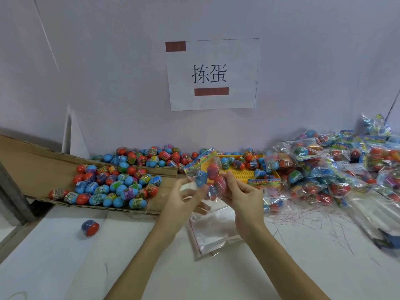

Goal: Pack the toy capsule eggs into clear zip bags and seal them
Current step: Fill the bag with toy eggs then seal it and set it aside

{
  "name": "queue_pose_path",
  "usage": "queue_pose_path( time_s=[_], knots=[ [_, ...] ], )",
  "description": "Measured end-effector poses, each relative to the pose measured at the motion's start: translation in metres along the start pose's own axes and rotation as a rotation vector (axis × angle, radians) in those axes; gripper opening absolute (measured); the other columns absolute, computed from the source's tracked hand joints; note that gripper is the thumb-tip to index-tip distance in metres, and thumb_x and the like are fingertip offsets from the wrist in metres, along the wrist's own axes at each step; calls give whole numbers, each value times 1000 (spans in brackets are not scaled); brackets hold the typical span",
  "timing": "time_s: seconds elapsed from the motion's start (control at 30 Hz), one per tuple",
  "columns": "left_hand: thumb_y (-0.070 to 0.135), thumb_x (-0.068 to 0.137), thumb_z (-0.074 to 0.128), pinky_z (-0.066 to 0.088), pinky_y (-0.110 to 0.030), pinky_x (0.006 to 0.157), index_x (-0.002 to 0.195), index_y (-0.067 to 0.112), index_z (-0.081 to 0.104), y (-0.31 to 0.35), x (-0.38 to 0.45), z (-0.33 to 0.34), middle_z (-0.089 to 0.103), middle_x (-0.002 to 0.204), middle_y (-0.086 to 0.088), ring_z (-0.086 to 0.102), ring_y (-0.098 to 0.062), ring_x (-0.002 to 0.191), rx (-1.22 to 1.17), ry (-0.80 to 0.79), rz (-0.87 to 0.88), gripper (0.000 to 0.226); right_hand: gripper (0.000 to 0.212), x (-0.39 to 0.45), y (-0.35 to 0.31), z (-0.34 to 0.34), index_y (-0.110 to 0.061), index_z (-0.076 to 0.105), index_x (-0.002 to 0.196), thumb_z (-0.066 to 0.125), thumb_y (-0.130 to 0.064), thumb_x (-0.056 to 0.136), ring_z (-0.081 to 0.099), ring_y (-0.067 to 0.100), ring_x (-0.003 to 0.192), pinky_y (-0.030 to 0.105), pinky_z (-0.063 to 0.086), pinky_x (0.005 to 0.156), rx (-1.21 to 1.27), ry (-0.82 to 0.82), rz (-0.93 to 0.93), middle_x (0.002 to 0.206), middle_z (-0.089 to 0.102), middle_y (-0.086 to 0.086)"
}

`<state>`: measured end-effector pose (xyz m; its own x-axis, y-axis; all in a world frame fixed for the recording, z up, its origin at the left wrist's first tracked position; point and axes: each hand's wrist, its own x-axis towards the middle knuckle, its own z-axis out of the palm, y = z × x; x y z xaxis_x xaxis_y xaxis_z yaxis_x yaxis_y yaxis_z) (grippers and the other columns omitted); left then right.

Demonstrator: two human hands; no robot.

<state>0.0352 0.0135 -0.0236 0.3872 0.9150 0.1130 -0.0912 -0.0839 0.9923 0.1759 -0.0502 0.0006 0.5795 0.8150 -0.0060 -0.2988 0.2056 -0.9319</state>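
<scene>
Nearest on the white table (65,256): a stack of empty clear zip bags (213,230), lying flat just below the hands. To the left, apart from everything, one stray egg (90,227) on its side.

Above the stack, both hands hold a part-filled bag (208,178) clear of the table. Left hand (184,199) — fingers curled, pinching the bag's left side low down. Right hand (242,191) — fingers curled round the lower right of the bag, thumb pressed on the eggs inside. Several red and blue capsules show through the film; exact count not readable. The colourful header strip (201,159) at the top tilts away to the upper left, and the mouth looks unsealed, though the blur leaves that uncertain.

Step in hand, as judged: settling the eggs down into the bag ahead of sealing.

Next move calls for: both hands shifting up to the mouth, eggs kept below the zip line, then a firm pinch run along the closure.

Farther out: loose eggs (112,185) heaped on flattened cardboard (32,167) at left; a yellow tray (242,174) with a few eggs behind the bag; a large pile of packed bags (324,165) at right. On the wall, a paper sign (213,74).
</scene>
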Motion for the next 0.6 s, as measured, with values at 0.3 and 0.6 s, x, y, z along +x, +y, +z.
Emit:
queue_pose_path(
  time_s=[0.3, 0.6],
  knots=[
    [27, 83, 79, 63, -32, 73, 125, 13, 63, 6, -2, -4, 79, 99, -13, 78, -36, 86, -103, -97, 14, 48, 25, -2, -1, 2, -8, 80, 101, 67, -30, 96, 77, 21, 94, 24, 62, 73, 145, -67, 141, 99, 79, 10],
    [27, 84, 76, 62, -27, 71, 118, 9, 74, 2, 1, -8, 78, 110, -12, 77, -31, 100, -217, -57, -166, 38, 28, 2, 0, -2, -7, 76, 114, 67, -27, 96, 72, 21, 109, 30, 58, 89, 251, -130, 217, 112, 77, 9]
  ],
)
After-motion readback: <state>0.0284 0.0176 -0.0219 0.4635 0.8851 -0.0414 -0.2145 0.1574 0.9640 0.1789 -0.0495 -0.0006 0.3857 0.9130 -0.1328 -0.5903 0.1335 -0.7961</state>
